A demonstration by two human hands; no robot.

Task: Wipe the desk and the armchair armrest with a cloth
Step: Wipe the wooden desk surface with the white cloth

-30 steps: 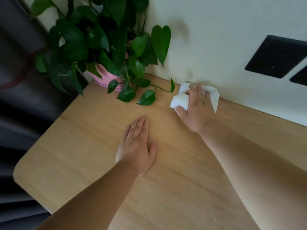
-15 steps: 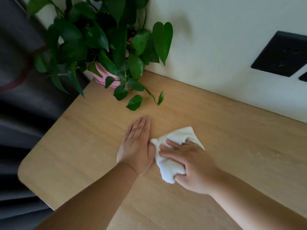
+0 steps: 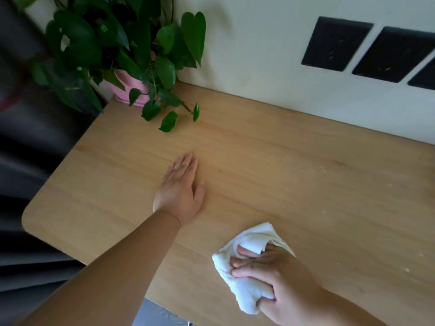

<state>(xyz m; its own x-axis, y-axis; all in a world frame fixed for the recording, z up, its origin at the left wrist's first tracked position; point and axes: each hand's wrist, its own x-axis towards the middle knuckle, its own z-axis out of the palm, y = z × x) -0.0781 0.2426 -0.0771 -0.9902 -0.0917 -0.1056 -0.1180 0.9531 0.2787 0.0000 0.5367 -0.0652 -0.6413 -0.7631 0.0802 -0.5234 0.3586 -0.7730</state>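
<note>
A light wooden desk [image 3: 294, 161] fills the view and meets a pale wall at the back. My right hand [image 3: 277, 283] presses a crumpled white cloth [image 3: 244, 278] flat onto the desk near its front edge, fingers curled over the fabric. My left hand [image 3: 181, 191] lies flat on the wood, palm down with fingers together, to the upper left of the cloth and apart from it. No armchair is in view.
A leafy green plant [image 3: 122, 48] in a pink pot [image 3: 131, 90] stands at the desk's back left corner, with leaves trailing onto the wood. Black wall sockets [image 3: 334, 43] sit above the desk at the right. Dark curtain [image 3: 28, 161] hangs left of the desk. Pale specks [image 3: 406, 269] dot the right side.
My right hand has dragged the cloth from the back of the desk by the wall toward the front edge, past my left hand. The left hand has stayed flat in place.
</note>
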